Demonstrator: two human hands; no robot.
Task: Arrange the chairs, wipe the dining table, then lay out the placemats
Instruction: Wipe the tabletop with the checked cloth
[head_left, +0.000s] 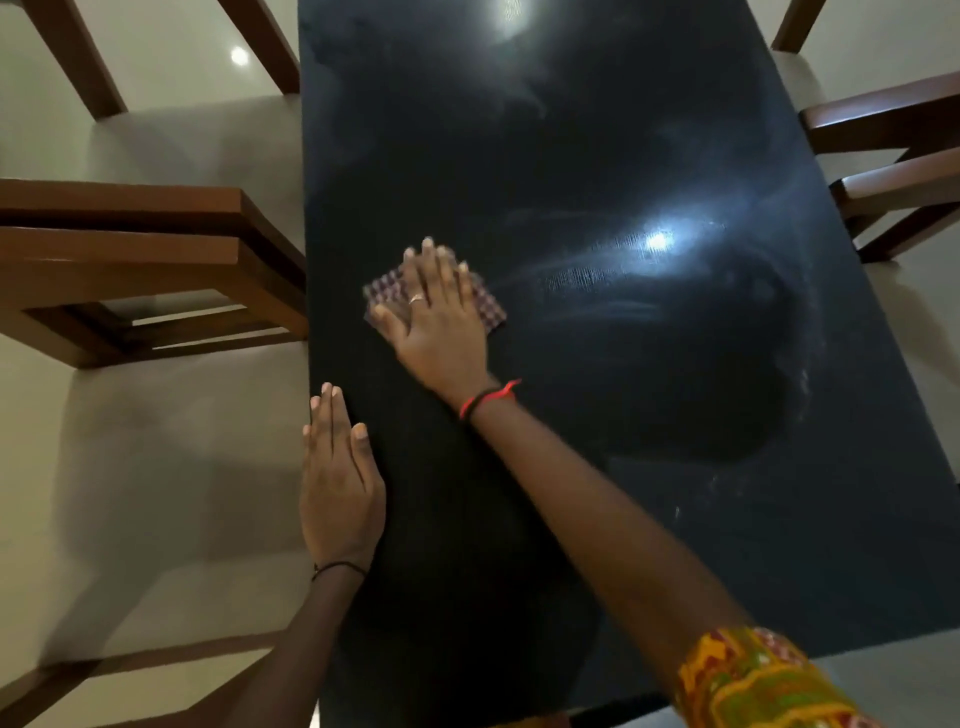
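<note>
1. Pale, glossy floor (171, 36) shows at top left & along right edge of view; tile joints not clear.
2. Small round white light glare (239, 55) on floor, nr top left.

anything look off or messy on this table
Nothing spilled or broken. The dark table shows whitish smears right of the checked cloth, around the light glare, likely wiping residue. The right hand presses the cloth flat; the left hand rests flat at the table's left edge.
</note>
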